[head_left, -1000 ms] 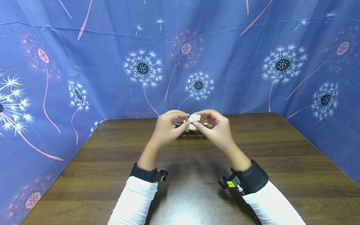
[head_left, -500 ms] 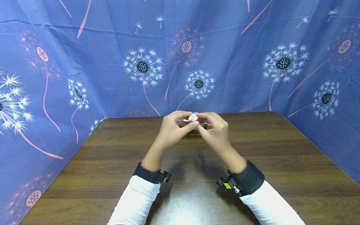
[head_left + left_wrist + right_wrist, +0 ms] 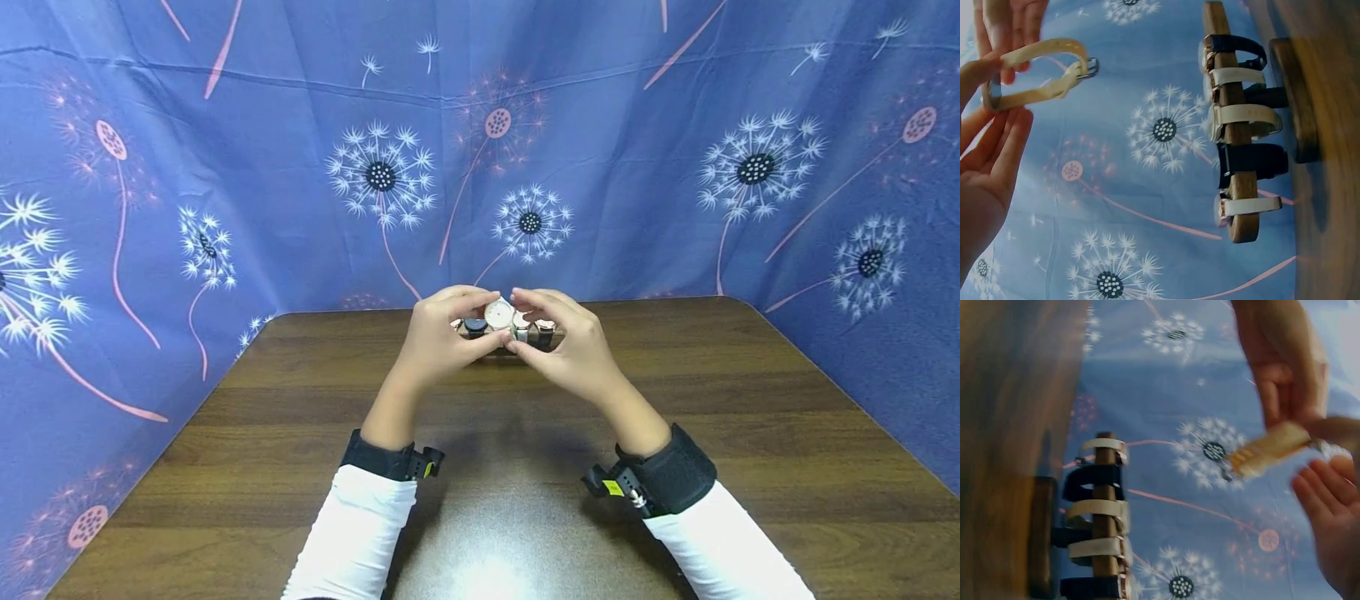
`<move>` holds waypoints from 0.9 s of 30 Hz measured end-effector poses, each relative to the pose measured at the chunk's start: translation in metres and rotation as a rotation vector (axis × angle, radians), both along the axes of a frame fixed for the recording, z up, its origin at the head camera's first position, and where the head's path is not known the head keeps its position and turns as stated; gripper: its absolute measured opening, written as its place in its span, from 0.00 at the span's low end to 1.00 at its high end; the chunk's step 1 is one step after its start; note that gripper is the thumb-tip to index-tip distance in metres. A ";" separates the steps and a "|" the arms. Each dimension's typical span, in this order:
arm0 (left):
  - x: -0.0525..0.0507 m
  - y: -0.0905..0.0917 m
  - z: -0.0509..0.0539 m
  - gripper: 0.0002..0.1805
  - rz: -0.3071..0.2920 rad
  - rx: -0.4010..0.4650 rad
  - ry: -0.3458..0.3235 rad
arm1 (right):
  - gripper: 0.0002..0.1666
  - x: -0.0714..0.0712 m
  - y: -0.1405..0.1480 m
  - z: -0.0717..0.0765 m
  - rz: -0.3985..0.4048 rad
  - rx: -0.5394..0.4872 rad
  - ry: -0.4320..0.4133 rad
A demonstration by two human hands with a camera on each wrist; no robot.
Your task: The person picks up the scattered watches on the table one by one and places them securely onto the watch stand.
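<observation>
A watch with a round white face (image 3: 498,315) and a cream strap (image 3: 1041,95) is up in front of the person, its strap buckled into a loop. The left hand (image 3: 442,333) pinches it between thumb and fingers at the case. Close on its other side, the right hand (image 3: 566,346) has its thumb near the lower edge of the watch; its fingers (image 3: 1322,490) stand apart from it, loosely bent. Behind the hands, a wooden watch stand (image 3: 1244,228) bears several watches with white, cream and dark straps; the hands partly hide it in the head view.
The stand's wooden base (image 3: 1297,103) rests near the far edge of a brown wood-grain table (image 3: 487,467). A blue cloth (image 3: 300,167) with a dandelion print hangs behind and at both sides.
The watch has turned until its face points toward the head camera. The right fingers have moved away from the watch and the hands have spread slightly, showing more of the watches behind.
</observation>
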State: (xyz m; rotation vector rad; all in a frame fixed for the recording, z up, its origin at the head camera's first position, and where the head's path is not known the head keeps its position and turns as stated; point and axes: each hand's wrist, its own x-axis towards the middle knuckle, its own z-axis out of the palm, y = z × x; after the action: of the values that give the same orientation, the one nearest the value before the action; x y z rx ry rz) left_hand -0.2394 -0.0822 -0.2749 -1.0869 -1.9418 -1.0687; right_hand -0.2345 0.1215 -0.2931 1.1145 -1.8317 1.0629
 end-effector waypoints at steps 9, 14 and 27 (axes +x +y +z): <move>0.004 -0.003 0.003 0.23 -0.097 -0.111 -0.050 | 0.32 -0.001 0.015 0.004 0.249 0.045 -0.282; 0.006 0.000 0.003 0.23 -0.176 -0.030 -0.190 | 0.29 -0.002 0.015 0.003 0.334 -0.013 -0.339; 0.005 0.003 0.001 0.19 -0.259 0.042 -0.230 | 0.32 0.001 0.017 0.006 0.292 0.041 -0.426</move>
State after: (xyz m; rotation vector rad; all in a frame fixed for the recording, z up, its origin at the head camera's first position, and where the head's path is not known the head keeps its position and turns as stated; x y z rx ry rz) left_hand -0.2347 -0.0789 -0.2741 -1.2643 -1.9799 -1.4229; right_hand -0.2336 0.1383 -0.2875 1.2820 -2.0611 1.5332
